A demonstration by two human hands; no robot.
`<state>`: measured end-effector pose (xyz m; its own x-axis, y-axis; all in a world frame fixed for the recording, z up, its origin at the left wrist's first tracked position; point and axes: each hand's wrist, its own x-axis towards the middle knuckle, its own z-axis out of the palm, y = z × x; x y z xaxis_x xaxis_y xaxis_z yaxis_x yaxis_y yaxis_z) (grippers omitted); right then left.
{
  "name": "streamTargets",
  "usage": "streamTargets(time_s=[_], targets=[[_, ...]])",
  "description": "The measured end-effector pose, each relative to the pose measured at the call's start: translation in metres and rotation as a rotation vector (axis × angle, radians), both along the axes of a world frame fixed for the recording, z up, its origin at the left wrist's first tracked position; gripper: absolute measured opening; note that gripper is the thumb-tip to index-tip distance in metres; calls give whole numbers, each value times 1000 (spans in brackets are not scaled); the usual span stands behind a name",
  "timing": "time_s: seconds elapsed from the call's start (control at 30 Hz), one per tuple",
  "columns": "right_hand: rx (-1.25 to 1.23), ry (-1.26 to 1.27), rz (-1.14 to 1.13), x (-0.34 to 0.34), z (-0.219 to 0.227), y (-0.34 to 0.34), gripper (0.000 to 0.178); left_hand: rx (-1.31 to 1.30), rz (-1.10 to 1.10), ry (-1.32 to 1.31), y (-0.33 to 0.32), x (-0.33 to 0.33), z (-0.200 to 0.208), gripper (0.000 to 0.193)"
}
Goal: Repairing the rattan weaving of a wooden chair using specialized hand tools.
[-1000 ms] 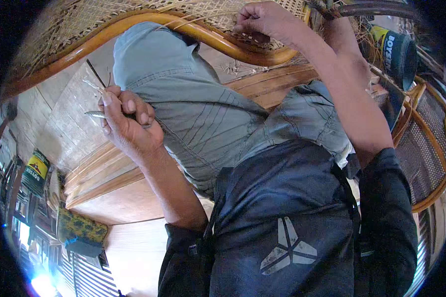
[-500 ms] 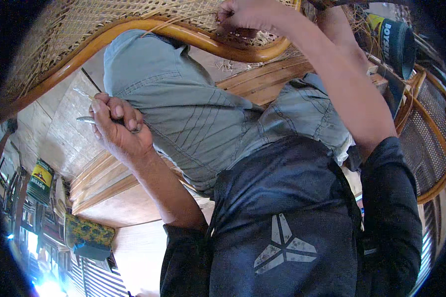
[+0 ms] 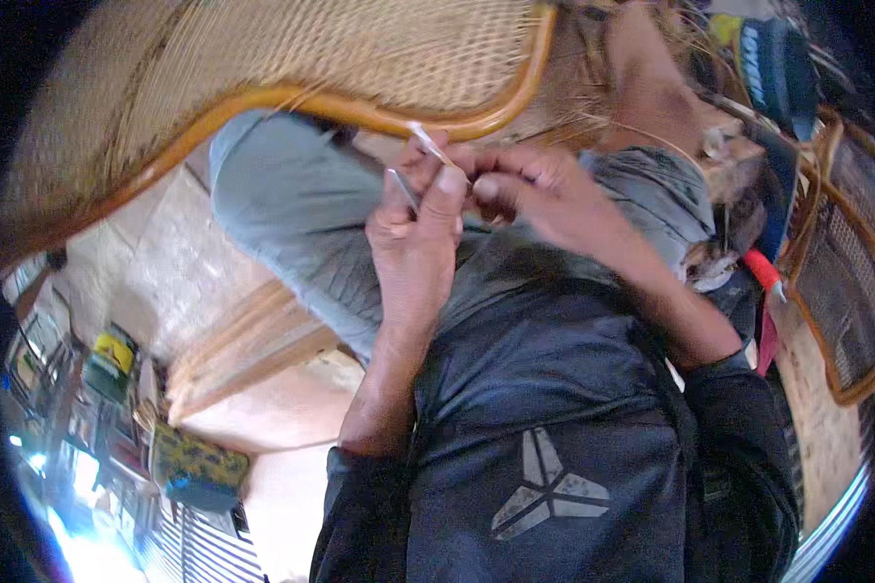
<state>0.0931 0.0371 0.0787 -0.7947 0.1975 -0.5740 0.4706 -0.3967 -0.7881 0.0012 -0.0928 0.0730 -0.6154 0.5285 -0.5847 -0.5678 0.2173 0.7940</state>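
My left hand (image 3: 413,243) is raised over my lap, its fingers closed. A slim metal tool (image 3: 402,187) with a narrow tip pokes out of that fist, and a thin pale piece (image 3: 430,144) stands up between thumb and forefinger. My right hand (image 3: 544,194) meets it from the right, thumb and fingers pinched beside the left fingertips; blur hides what is between them. Just beyond both hands lies the woven cane panel (image 3: 389,58), edged by a glossy bent rattan frame (image 3: 292,95) that comes up to my knee. Loose cane strands (image 3: 306,97) stick out near its edge.
A green and yellow can (image 3: 112,364) stands at the left, and a dark green can (image 3: 776,73) at the far right. Next to the latter is a rattan piece with mesh weave (image 3: 836,282). Wooden boards (image 3: 253,340) lie left of my legs. A red-orange object (image 3: 763,269) is by my right side.
My right hand has come back from the woven panel to my lap. My left hand has moved right and the two now meet. The panel appears lower left in view.
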Motion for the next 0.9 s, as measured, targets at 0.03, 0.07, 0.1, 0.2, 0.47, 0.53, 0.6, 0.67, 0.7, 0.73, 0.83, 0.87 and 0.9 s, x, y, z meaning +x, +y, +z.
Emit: streamTargets(time_s=[0.03,0.07,0.1,0.2,0.47,0.53,0.6,0.67,0.7,0.73,0.83,0.87,0.9], targets=[[-44,113,-117,13,-1,-4,25,-51,-176,103,14,12,-6,33],[31,3,-157,22,3,-3,26,-3,-207,91,27,20,-1,33],[-76,52,-289,34,2,0,25,10,-160,-11,40,27,11,33],[-60,24,-322,64,5,14,20,55,-225,-130,63,46,26,33],[1103,-500,-527,267,-9,130,27,-285,-281,204,43,36,-16,27],[1273,-550,-492,320,-37,151,28,-306,-173,92,32,27,-21,24],[1196,-795,-301,341,-48,158,28,-327,-62,-31,22,18,-35,22],[1082,-908,-225,332,-42,158,26,-290,4,-67,12,10,-43,24],[1083,-934,-150,338,-44,160,25,-296,6,-59,11,10,-49,24],[1080,-965,-75,342,-48,157,25,-308,61,-36,15,12,-55,26],[1250,-988,-161,346,-46,150,25,-339,105,-22,15,3,-63,30],[1352,-995,-204,347,-43,151,25,-333,114,-32,17,-2,-67,32],[1370,-899,-343,346,-42,143,25,-316,98,-57,11,-6,-66,33]])
